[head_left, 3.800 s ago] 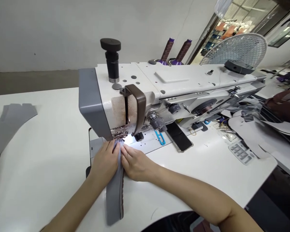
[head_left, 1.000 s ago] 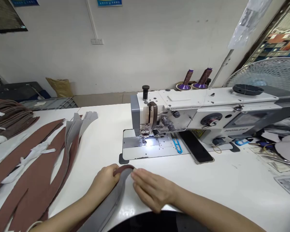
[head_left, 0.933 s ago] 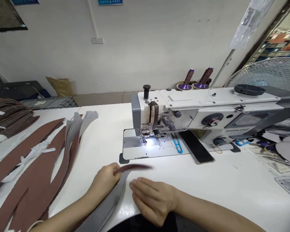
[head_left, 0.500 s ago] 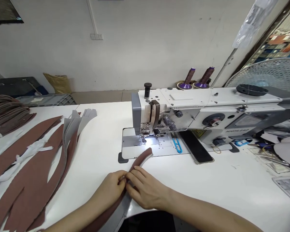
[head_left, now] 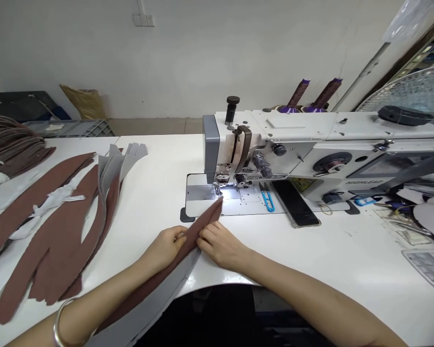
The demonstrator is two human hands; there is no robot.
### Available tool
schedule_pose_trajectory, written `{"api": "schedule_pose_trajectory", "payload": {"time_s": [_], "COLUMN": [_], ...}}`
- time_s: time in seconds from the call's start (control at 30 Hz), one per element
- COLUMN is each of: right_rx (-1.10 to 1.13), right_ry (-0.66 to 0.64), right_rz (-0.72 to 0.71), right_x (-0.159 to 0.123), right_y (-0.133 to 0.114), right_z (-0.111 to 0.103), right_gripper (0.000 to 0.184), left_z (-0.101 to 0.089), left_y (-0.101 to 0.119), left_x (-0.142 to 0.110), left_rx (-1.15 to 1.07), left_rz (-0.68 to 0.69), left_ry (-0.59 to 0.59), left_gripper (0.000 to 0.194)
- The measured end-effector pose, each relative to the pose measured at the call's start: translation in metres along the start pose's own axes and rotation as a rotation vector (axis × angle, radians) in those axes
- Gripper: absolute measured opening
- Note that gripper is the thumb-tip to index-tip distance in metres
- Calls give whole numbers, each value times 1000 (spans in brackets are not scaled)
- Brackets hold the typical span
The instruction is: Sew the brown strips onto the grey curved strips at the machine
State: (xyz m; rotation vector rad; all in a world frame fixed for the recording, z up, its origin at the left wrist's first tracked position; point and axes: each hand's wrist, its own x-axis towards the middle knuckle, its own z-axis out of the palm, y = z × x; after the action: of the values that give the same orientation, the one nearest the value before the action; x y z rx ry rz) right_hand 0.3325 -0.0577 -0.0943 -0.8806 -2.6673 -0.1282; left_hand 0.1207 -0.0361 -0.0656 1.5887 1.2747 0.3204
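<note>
Your left hand [head_left: 169, 246] pinches the left edge of the long reddish-brown strip with grey backing [head_left: 193, 237], while your right hand [head_left: 217, 243] grips its right edge just across from it. The strip slants over the front of the white counter [head_left: 282, 260], its narrow tip up by the lit needle area of the sewing machine [head_left: 275, 159] and its lower end running down beneath your left forearm. Blue thread snips [head_left: 267, 198] and a black phone [head_left: 296, 205] lie to the right of that tip.
</note>
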Motion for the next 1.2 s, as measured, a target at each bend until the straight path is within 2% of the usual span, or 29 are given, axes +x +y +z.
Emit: {"api": "schedule_pose_trajectory", "payload": {"time_s": [0.1,0.23,0.37,0.57,0.67,0.73,0.8,0.9,1.0,1.1,1.2], "right_rx": [-30,-3,-100,-260,-308,-333,-367,-430,-452,-458,-448], "right_ry": [8,136,168,113,58,29,9,-6,-2,40,92], "right_rz": [-1,69,33,33,43,44,43,24,-13,-21,-27], "right_x": [0,2,6,17,22,27,34,43,45,39,33], "right_y": [0,0,1,-5,-8,-8,-6,-1,1,3,5], "right_z": [9,25,30,26,28,28,28,27,27,27,26], "right_gripper": [29,29,22,20,25,32,38,36,31,29,28], "left_z": [-3,-7,-8,-11,-14,-16,-15,-7,3,5,0], "left_y": [6,12,13,20,19,19,22,34,41,33,15], "left_x": [-4,-9,-8,-9,-10,-10,-11,-16,-18,-17,-20], "left_rx": [81,256,496,826,827,799,864,1046,1089,1072,986], "left_rz": [28,64,131,28,-14,-11,5,38,63,-3,-66], "left_ry": [75,188,120,1,-34,-37,-19,23,39,31,6], "left_gripper": [32,47,48,45,51,49,47,52,58,59,54]}}
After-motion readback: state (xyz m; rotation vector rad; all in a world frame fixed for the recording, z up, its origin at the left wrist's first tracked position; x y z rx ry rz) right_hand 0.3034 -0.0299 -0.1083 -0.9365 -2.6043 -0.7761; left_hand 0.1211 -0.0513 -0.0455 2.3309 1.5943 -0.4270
